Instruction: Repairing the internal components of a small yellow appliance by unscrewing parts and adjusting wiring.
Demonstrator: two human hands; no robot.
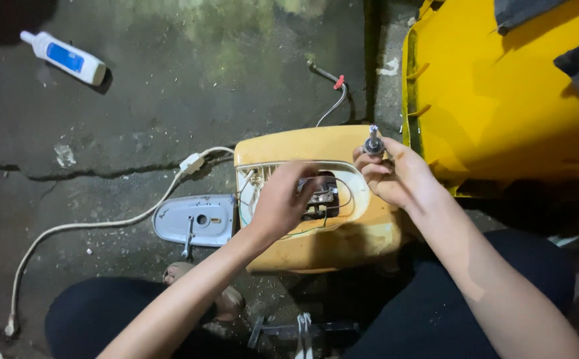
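Now: left hand (281, 199) fingers inside yellow housing (316, 199), grip unclear; right hand (396, 176) clamped on metal shaft (373, 141) just above. Risk: snagging thin wires (343, 199), shaft slipping to floor (170, 100).

One labelled bottle on the floor

A small white plastic bottle (63, 58) lies on its side on the dark cracked concrete floor (170, 100), well apart from the yellow appliance housing (303, 149), up and to the left of it in the head view. Its narrow white cap points to the upper left, away from the housing. A rectangular blue label (65, 57) covers the middle of the bottle's upper side, with white plastic showing at both ends. There are no other packages, signs or screens in view.
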